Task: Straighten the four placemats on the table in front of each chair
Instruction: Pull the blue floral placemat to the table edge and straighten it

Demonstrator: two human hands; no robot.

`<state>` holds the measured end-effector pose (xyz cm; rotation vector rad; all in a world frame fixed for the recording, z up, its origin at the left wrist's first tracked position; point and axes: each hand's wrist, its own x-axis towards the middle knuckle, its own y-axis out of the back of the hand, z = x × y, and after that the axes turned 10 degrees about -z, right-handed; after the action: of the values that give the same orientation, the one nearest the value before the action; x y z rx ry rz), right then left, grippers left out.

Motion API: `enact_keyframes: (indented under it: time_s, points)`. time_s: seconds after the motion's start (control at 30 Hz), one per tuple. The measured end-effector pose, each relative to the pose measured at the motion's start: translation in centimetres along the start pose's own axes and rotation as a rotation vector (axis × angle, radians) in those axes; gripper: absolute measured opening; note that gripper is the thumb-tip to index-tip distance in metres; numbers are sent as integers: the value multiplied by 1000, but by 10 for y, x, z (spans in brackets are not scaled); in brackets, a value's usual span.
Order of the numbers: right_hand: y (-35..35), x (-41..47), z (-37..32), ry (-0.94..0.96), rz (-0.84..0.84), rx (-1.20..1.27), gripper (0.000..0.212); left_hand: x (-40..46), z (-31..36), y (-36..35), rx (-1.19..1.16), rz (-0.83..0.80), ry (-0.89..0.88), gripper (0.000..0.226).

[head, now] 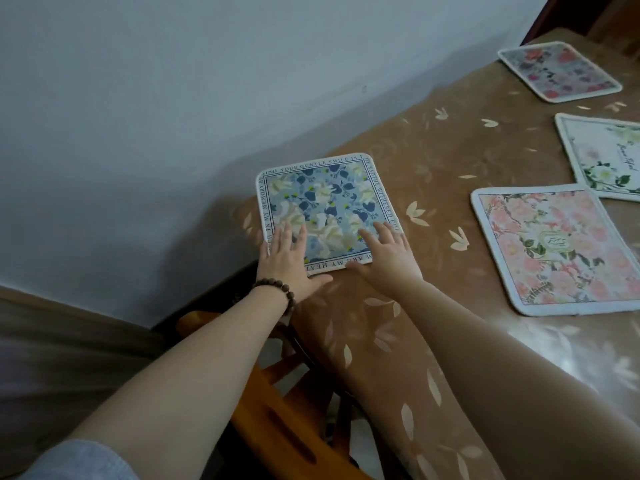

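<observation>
A blue floral placemat [325, 199] with lettering round its border lies at the table's left corner, close to the wall. My left hand [289, 259] presses flat on its near left corner, fingers straight. My right hand [388, 252] lies flat on its near right corner, partly on the tablecloth. A pink floral placemat [557, 247] lies askew to the right. A white placemat with green leaves [606, 157] lies behind it, cut off by the frame edge. A red and grey floral placemat [557, 69] lies at the far end.
The table [450, 150] wears a brown cloth with pale leaf shapes. A pale wall [173, 98] runs along its left side. A wooden chair [277, 410] stands tucked below the near edge, under my arms. A dark wooden frame [547, 19] shows at the top right.
</observation>
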<state>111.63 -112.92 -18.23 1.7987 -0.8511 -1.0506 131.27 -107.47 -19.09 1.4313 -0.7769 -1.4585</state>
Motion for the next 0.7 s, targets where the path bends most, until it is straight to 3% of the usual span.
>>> enact_keyframes:
  time_s: [0.33, 0.7]
  points:
    - [-34, 52, -7, 67, -211, -74, 96, 37, -15, -40, -10, -95, -50, 104]
    - [-48, 54, 8, 188, -176, -308, 66, 47, -16, -44, 39, -81, -167, 65]
